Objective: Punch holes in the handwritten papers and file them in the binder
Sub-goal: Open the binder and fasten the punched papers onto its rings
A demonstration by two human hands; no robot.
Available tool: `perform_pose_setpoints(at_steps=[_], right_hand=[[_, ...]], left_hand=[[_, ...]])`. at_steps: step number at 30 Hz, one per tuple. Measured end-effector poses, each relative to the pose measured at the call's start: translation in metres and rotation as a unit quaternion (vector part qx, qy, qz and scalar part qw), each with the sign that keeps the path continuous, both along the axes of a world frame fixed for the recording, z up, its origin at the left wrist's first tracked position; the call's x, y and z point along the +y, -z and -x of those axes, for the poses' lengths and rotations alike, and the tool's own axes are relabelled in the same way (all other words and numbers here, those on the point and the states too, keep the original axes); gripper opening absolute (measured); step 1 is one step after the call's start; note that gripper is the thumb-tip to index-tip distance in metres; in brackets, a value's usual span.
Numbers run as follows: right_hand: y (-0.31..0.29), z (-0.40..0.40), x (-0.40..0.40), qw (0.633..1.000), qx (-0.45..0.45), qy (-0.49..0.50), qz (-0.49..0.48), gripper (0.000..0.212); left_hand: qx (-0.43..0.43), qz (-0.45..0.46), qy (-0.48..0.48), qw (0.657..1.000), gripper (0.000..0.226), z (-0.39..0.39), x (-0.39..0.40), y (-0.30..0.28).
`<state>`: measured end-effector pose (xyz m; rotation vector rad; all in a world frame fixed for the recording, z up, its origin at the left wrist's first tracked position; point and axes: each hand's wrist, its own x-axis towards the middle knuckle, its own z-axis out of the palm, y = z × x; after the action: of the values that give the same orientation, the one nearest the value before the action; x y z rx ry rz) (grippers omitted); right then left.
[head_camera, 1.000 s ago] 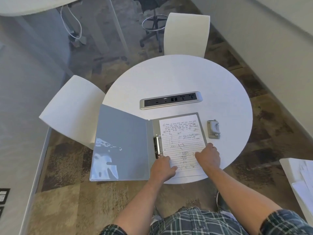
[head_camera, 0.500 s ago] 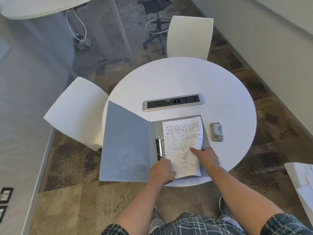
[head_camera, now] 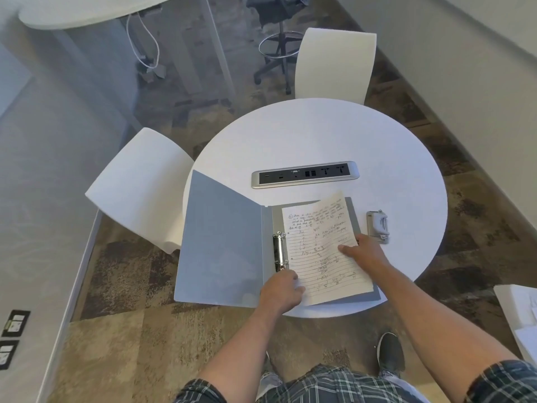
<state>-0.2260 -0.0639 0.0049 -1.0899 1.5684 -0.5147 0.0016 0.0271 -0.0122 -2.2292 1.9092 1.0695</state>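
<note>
A grey binder point(head_camera: 220, 242) lies open at the near edge of the round white table point(head_camera: 319, 135), its left cover hanging past the rim. Its metal rings point(head_camera: 280, 251) stand at the spine. A lined handwritten paper point(head_camera: 316, 245) rests on the binder's right half, skewed, with its far right corner curling up. My left hand point(head_camera: 280, 290) grips the paper's near left corner beside the rings. My right hand point(head_camera: 364, 253) pinches the paper's right edge, thumb on top. A small grey hole punch point(head_camera: 377, 226) sits just right of the binder.
A silver power strip point(head_camera: 305, 178) is set into the table's middle. White chairs stand at the left point(head_camera: 139, 187) and at the far side point(head_camera: 334, 62). Another white surface with papers point(head_camera: 520, 312) shows at the right edge. My shoe point(head_camera: 389, 353) is on the carpet below.
The paper has shifted from lying flat to skewed and partly lifted. My right hand moved up to the sheet's right edge; my left hand stayed at the near left corner.
</note>
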Motion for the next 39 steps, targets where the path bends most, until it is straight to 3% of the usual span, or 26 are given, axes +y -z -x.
perform_pose_setpoints(at_steps=[5,8,14,17,19,22,29,33,39], right_hand=[[-0.003,0.007,0.003,0.997,-0.066,0.006,0.035,0.013],[-0.002,0.014,0.008,0.990,-0.134,0.014,0.037,0.027],[-0.009,0.014,0.010,0.975,-0.221,0.003,0.032,0.032],[-0.014,0.010,0.008,0.969,-0.245,0.007,0.027,0.031],[-0.016,0.008,0.007,0.965,-0.261,0.006,0.023,0.035],[-0.016,0.007,0.006,0.961,-0.276,0.006,0.015,0.058],[-0.006,0.002,0.014,0.975,-0.221,0.017,-0.015,0.025],[0.006,-0.008,0.018,0.983,-0.179,0.015,-0.038,0.019],[0.018,-0.014,0.017,0.991,-0.125,0.020,-0.052,0.017]], left_hand=[[0.111,0.048,-0.129,0.984,0.026,-0.007,-0.014,-0.005],[0.151,0.077,-0.200,0.965,0.028,-0.011,-0.028,-0.012],[0.224,0.050,-0.255,0.939,0.018,-0.012,-0.054,-0.014],[0.283,-0.037,-0.307,0.908,0.028,-0.010,-0.065,-0.015],[0.324,-0.080,-0.367,0.868,0.031,-0.009,-0.073,-0.013],[0.352,-0.074,-0.434,0.826,0.025,-0.013,-0.077,-0.009],[0.296,0.020,-0.445,0.845,0.038,-0.037,-0.079,0.000],[0.247,0.015,-0.416,0.875,0.024,-0.045,-0.083,0.010],[0.204,0.036,-0.402,0.892,0.006,-0.041,-0.091,0.013]])
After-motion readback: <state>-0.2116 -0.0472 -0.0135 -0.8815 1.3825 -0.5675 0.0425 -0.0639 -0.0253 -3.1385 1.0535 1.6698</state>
